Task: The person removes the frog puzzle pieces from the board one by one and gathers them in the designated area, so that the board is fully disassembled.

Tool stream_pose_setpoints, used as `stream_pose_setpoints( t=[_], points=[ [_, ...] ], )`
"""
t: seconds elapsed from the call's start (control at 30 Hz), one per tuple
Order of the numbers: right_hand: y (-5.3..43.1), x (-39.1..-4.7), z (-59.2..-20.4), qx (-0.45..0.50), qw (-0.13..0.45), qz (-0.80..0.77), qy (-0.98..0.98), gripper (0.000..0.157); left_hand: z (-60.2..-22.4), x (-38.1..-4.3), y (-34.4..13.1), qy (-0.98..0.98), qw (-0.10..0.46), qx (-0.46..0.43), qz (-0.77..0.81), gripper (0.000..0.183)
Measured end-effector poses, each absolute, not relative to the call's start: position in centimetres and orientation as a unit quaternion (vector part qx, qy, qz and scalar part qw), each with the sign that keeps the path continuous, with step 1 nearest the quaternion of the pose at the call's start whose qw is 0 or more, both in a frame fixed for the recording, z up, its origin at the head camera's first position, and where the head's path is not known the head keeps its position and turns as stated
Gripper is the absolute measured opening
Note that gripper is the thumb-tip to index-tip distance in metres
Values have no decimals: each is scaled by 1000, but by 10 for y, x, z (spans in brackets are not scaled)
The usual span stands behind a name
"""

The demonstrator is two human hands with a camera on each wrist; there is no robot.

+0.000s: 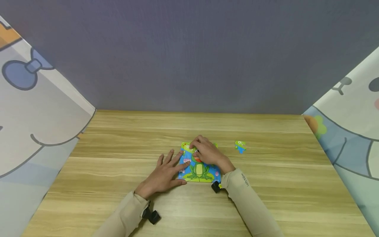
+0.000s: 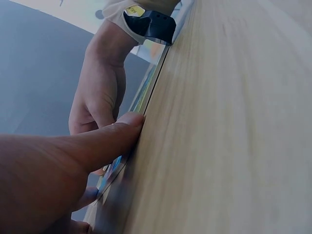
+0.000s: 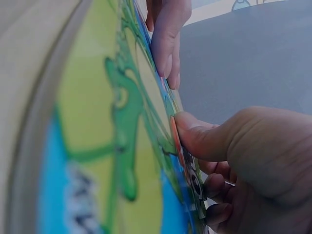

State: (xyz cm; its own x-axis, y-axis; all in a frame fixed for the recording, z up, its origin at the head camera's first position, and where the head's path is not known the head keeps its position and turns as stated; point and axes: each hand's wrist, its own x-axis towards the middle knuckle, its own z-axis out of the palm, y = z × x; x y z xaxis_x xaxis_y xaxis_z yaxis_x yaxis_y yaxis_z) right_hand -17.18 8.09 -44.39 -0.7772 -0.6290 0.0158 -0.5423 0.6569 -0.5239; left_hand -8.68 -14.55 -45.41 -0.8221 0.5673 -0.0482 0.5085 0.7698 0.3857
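Note:
A frog jigsaw puzzle (image 1: 200,170), blue and green, lies flat on the table in the head view. My left hand (image 1: 163,173) rests at its left side with fingers spread, some fingertips on the puzzle and the thumb by its lower left edge. Over the upper part my right hand (image 1: 207,153) curls its fingers and pinches a puzzle piece with the frog's face (image 3: 195,184), thumb at the red mouth. The fingers partly cover that piece and the top of the picture. A loose green and blue puzzle piece (image 1: 240,146) lies to the right, apart from both hands.
The wood-grain table (image 1: 118,144) runs back to a grey panel (image 1: 189,65). Cartoon-printed walls (image 1: 44,108) stand on the left and right. A small black camera (image 1: 154,217) sits on the left wrist, another (image 1: 216,187) on the right.

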Motion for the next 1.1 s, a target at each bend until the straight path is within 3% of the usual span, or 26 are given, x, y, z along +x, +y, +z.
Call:
stream_pose_setpoints(
  t=[0.67, 1.1],
  points=[
    [80, -176, -446, -287, 110, -294, 905, 24, -444, -84, -131, 932, 93, 305, 171, 71],
    [79, -175, -444, -257, 89, -305, 913, 27, -448, -82, -125, 934, 85, 313, 148, 71]
  ],
)
